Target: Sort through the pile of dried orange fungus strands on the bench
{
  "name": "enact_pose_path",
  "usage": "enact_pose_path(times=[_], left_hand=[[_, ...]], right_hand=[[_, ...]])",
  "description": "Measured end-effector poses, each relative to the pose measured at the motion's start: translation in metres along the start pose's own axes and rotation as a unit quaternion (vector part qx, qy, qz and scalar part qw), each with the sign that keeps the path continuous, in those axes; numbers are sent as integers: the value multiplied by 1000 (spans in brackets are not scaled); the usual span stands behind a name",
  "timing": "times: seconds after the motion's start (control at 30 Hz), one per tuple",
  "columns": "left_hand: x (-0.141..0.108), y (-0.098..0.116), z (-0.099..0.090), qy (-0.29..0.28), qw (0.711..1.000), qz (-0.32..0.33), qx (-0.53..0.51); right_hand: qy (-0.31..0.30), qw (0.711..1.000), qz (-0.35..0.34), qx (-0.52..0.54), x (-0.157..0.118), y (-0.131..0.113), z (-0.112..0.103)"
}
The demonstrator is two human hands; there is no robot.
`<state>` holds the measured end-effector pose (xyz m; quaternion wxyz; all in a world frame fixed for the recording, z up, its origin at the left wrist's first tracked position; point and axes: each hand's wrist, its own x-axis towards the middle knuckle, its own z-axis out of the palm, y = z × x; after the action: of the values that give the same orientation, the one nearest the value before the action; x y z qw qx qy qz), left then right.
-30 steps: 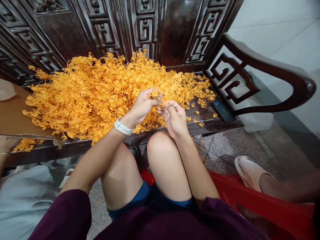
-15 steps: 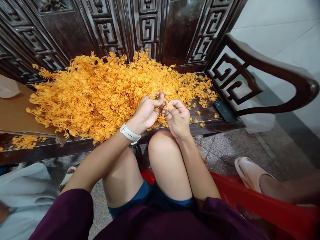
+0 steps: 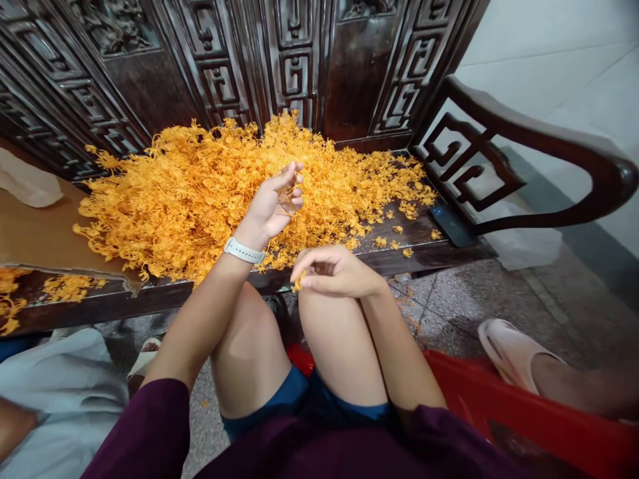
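A big heap of spidery orange pieces, like small plastic flowers with thin stems, covers the dark wooden bench. Over the front of this heap is my left hand, a white watch strap on its wrist. Its fingers are curled round a thin orange strand, which partly blends with the heap behind. Lower and closer to me, above my knee, my right hand pinches a small orange flower-like piece between thumb and fingers.
Loose orange bits lie at the bench's right end beside a dark phone and the carved armrest. Cardboard leans at the left. Another person's leg in grey cloth and a sandalled foot flank me. Something red is below right.
My hands, close together before, have parted. The right came down toward my knee with a small orange piece; the left moved up and left over the heap. The view shifted slightly.
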<state>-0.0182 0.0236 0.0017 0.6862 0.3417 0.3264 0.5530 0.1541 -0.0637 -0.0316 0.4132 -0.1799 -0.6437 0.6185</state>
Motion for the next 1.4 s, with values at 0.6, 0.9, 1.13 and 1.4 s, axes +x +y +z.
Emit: enact_pose_path(times=[0.6,0.9,1.13,1.4], left_hand=[[1,-6,0,-38,998,-31,49],[-6,-28,13,-147,968,-46,200],[-7,-32,16,-162,961,-23,221],[-13,-24,19,-92,989,-26,111]], right_hand=[[341,916,49,208,11,25,-38],[394,917,-25,-60,14,26,-23],[412,907,-20,-85,11,30,-31],[368,929,-32,-21,11,31,-30]])
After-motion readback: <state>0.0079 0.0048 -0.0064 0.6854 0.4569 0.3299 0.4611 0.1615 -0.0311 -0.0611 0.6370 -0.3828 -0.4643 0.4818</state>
